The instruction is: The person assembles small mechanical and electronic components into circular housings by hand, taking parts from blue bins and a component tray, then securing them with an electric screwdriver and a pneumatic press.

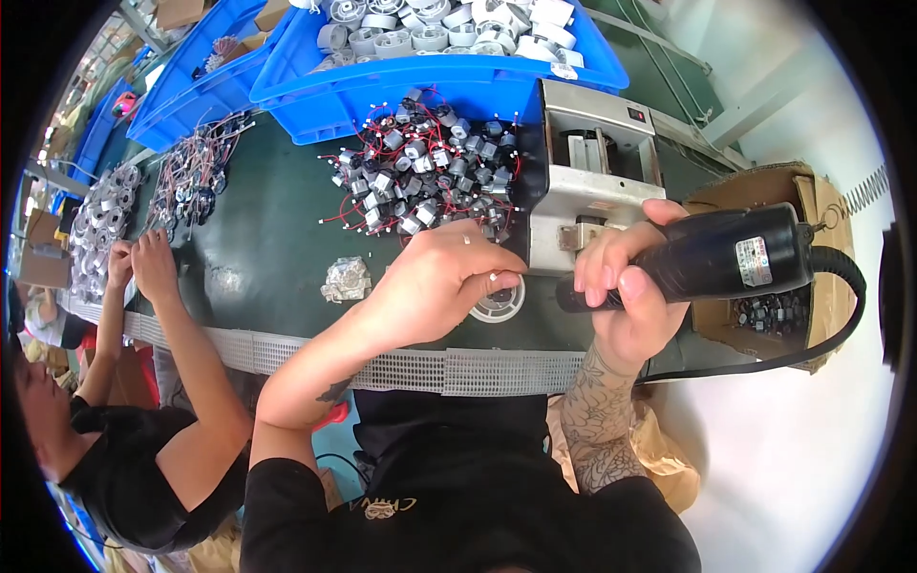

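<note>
In my right hand is a black electric screwdriver, with my fingers wrapped round its narrower front end. Its tip points left, toward a white round plastic part lying near the table's front edge. My left hand is closed in a pinch over the far side of that part. Something small and dark shows at the thumb tip, but the fingers hide what it is. A crumpled clear bag of small pieces lies left of my left hand. Beyond it is a heap of small motors with red wires.
A blue bin of white round parts stands behind the motors. A metal machine is just beyond my right hand; a cardboard box sits to the right. The screwdriver's coiled cord hangs there. At left, a co-worker's hands handle wired parts.
</note>
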A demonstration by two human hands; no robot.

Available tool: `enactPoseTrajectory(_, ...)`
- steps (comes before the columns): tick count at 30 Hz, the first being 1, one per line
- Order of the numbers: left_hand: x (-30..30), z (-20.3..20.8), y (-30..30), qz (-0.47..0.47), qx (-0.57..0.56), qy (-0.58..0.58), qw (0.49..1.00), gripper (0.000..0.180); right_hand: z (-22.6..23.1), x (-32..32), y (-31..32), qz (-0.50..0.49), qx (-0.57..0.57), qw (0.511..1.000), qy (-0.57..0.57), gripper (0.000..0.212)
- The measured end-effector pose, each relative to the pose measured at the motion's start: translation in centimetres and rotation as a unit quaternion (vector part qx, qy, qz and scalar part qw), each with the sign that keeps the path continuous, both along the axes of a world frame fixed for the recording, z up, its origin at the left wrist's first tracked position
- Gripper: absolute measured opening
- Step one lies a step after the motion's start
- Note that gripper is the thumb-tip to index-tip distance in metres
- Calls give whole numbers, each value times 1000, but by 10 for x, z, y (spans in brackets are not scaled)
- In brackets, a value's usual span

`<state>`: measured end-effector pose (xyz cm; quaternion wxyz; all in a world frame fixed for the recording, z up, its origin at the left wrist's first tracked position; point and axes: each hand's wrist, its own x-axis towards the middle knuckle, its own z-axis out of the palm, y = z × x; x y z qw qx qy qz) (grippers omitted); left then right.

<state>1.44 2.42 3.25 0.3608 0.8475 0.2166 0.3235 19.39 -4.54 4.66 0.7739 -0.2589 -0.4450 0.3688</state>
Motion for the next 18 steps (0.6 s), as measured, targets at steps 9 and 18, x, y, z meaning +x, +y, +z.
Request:
enactPoseTrajectory(9,-3,-10,-5,44,1,2,999,15,14,18,-2,-89,29,995,-46,52)
enactPoseTrajectory(18,-5,-12,-5,63,-57,59,995,26,12,23,8,-187,27,973,-135,51)
